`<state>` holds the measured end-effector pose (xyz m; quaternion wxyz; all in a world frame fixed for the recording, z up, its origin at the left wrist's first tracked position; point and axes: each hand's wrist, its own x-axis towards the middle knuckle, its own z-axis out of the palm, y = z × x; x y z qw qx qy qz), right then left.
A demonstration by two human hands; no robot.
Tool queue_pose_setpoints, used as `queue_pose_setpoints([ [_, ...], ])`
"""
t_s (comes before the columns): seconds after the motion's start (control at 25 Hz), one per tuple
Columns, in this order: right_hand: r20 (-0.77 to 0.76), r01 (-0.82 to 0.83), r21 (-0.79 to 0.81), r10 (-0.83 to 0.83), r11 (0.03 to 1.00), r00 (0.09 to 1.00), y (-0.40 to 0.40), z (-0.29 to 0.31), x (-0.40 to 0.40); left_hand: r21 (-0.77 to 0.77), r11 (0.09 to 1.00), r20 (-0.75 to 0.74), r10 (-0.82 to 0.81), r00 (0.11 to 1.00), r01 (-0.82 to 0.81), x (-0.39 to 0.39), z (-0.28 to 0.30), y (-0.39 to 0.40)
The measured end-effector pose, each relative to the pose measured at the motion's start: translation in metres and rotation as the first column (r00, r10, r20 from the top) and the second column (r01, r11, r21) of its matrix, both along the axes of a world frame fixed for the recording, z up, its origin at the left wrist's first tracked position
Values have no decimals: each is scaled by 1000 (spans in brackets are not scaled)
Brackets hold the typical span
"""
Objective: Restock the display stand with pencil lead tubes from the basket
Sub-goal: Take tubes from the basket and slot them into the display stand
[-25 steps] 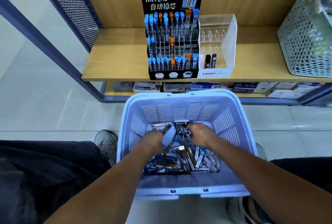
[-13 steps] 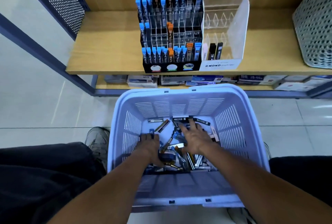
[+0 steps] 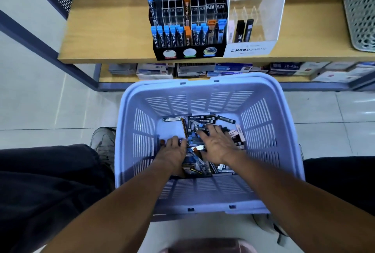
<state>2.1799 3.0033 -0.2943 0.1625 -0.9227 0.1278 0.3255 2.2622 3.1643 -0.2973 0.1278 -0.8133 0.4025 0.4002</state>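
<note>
The lilac plastic basket (image 3: 261,90) stands on the floor between my knees, with a loose pile of pencil lead tubes (image 3: 205,119) on its bottom. My left hand (image 3: 174,152) is down in the pile with fingers curled round a tube whose orange end sticks out to the left. My right hand (image 3: 217,145) lies beside it, fingers spread flat over the tubes. On the wooden shelf above, the black display stand (image 3: 188,53) has a full front row of blue- and orange-capped tubes and many bare slots behind.
A clear acrylic Mono stand (image 3: 250,50) with two black tubes stands right of the black stand. A grey perforated basket (image 3: 359,13) sits at the shelf's right end. Boxed stationery (image 3: 233,69) fills the lower shelf. My shoe (image 3: 103,141) is left of the basket.
The view tilted down and closer to the basket. My right hand went from curled to spread flat over the pile; my left hand sank deeper toward the basket's left side.
</note>
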Motion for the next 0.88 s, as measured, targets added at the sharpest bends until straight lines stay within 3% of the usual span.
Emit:
queue_pose_setpoints([
  [0.12,-13,-31,-9,31,999,999,5,0,0,-44,999,46,22,999,-20,-6,-6,0],
  [0.32,-24,-78,-48,77,996,997,10,-7,-3,11,999,94,-42,995,41,-17,-18,-11],
  [0.68,2,-79,-63,80,995,997,11,-8,-5,11,1000,45,16,999,-16,-25,-21,-12],
  [0.88,44,-29,-20,30,999,999,5,-5,-4,-90,993,6,80,997,-79,-18,-12,-10],
])
